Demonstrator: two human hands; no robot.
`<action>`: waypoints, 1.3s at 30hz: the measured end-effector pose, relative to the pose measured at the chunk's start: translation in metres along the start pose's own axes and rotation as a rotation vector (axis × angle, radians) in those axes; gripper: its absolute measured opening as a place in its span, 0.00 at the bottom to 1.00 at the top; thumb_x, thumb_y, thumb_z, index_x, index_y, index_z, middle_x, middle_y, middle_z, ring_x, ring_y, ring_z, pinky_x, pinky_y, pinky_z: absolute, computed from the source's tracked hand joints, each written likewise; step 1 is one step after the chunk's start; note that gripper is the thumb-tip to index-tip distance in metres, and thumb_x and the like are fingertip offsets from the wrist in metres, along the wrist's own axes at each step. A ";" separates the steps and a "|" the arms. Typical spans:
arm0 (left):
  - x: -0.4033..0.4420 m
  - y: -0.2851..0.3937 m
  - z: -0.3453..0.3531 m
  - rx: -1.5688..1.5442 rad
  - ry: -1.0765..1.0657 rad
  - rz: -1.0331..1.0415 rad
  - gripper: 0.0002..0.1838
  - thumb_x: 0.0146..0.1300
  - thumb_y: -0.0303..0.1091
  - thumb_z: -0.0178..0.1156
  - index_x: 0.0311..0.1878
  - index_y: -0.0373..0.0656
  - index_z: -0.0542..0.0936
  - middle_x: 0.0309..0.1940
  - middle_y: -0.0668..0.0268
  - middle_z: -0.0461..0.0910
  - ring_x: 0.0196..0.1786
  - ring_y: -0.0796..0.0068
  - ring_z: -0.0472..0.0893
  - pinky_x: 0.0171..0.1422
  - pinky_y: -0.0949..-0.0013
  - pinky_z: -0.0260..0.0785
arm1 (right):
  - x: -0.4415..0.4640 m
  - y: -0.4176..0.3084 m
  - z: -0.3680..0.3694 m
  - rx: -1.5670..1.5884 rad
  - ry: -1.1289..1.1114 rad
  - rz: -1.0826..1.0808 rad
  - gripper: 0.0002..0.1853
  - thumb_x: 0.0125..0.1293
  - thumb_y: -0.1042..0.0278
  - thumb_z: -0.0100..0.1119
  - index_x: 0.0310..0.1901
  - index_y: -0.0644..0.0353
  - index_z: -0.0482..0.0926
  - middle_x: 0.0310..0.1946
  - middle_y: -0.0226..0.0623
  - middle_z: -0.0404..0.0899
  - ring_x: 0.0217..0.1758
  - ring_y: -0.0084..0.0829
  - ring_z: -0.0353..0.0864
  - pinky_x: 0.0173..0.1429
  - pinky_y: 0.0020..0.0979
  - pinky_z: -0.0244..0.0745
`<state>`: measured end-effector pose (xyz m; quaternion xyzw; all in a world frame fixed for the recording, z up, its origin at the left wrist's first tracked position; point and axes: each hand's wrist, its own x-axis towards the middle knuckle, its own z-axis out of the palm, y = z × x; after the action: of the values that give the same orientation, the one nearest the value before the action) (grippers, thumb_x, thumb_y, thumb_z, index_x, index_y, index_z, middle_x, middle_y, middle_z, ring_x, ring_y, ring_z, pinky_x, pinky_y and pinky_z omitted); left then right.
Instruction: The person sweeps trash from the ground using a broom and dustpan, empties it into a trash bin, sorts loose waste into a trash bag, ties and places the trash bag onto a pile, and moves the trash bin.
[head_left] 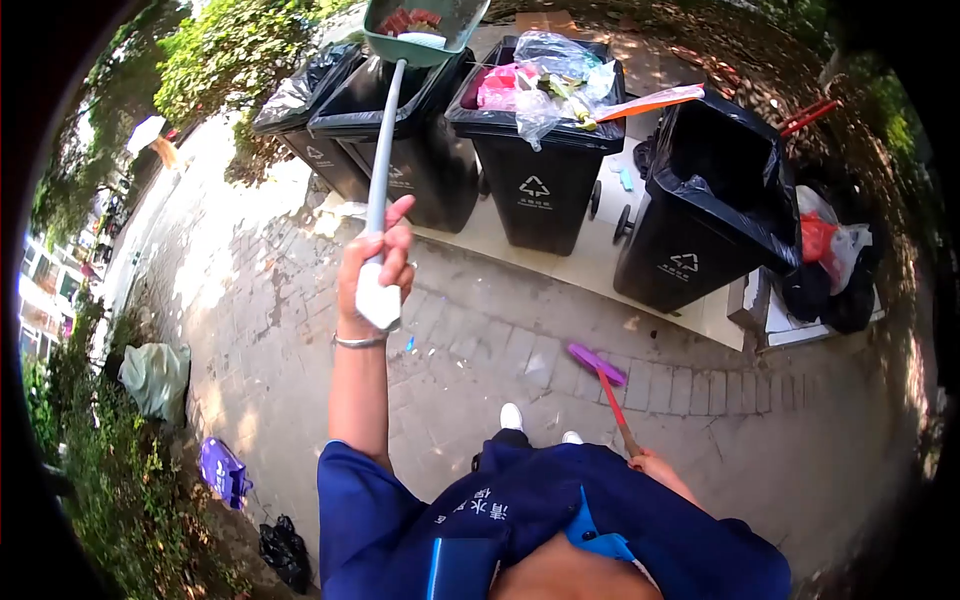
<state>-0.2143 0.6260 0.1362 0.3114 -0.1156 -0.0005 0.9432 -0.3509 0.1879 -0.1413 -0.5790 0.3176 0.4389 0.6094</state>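
My left hand (pixel 368 262) is raised and closed around the white grip of a long-handled dustpan (pixel 385 140), one finger lifted off it. At the handle's far end, the green pan (pixel 420 52) is up over the bins on the left, with reddish scraps and a whitish piece in it. Low at my right side, my right hand (pixel 655 472) holds a broom (pixel 612 405) by its red handle. The broom's purple head (pixel 597 364) is down at the paving, in front of my feet.
Several black wheeled bins stand in a row: a lined one (pixel 405 190) under the pan, one heaped with bags (pixel 535 185), and an open one (pixel 700 230). Filled bags (pixel 835 280) lie at right. A purple bag (pixel 223 470) and black bag (pixel 285 552) lie at left.
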 end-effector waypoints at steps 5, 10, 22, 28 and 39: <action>0.077 -0.070 -0.081 0.765 0.089 -0.080 0.15 0.50 0.25 0.44 0.42 0.36 0.58 0.23 0.59 0.72 0.15 0.78 0.69 0.18 0.79 0.61 | 0.032 0.026 0.021 0.463 -0.056 0.250 0.08 0.55 0.71 0.45 0.20 0.59 0.66 0.11 0.28 0.64 0.10 0.21 0.62 0.13 0.19 0.58; 0.101 -0.112 -0.135 1.115 0.095 -0.160 0.13 0.46 0.22 0.44 0.38 0.37 0.58 0.22 0.61 0.72 0.12 0.79 0.68 0.15 0.77 0.62 | 0.040 0.056 0.038 0.281 0.020 0.167 0.10 0.55 0.67 0.48 0.19 0.56 0.64 0.10 0.25 0.62 0.09 0.18 0.59 0.12 0.19 0.54; 0.017 -0.070 -0.127 1.448 0.182 0.073 0.16 0.47 0.22 0.47 0.42 0.37 0.59 0.25 0.63 0.74 0.22 0.72 0.72 0.27 0.72 0.65 | 0.001 0.015 0.047 -0.121 0.134 0.064 0.03 0.55 0.70 0.48 0.32 0.55 0.67 0.14 0.22 0.62 0.11 0.14 0.58 0.12 0.17 0.54; -0.120 -0.046 -0.098 1.022 0.574 -0.132 0.13 0.50 0.20 0.44 0.40 0.38 0.58 0.26 0.60 0.74 0.13 0.79 0.68 0.17 0.78 0.62 | -0.002 -0.051 0.052 -0.113 -0.103 0.106 0.03 0.55 0.73 0.45 0.32 0.54 0.64 0.14 0.25 0.61 0.11 0.15 0.57 0.13 0.18 0.54; -0.246 -0.099 -0.175 -0.160 1.225 -0.119 0.06 0.52 0.26 0.46 0.34 0.39 0.65 0.26 0.58 0.74 0.15 0.80 0.69 0.17 0.81 0.64 | 0.153 -0.227 0.232 -0.525 -0.314 -0.012 0.17 0.57 0.70 0.42 0.49 0.51 0.58 0.14 0.26 0.61 0.11 0.17 0.59 0.13 0.21 0.56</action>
<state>-0.4085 0.6669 -0.1123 0.1895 0.4645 0.1171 0.8571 -0.1109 0.4544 -0.1523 -0.6436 0.0918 0.5862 0.4834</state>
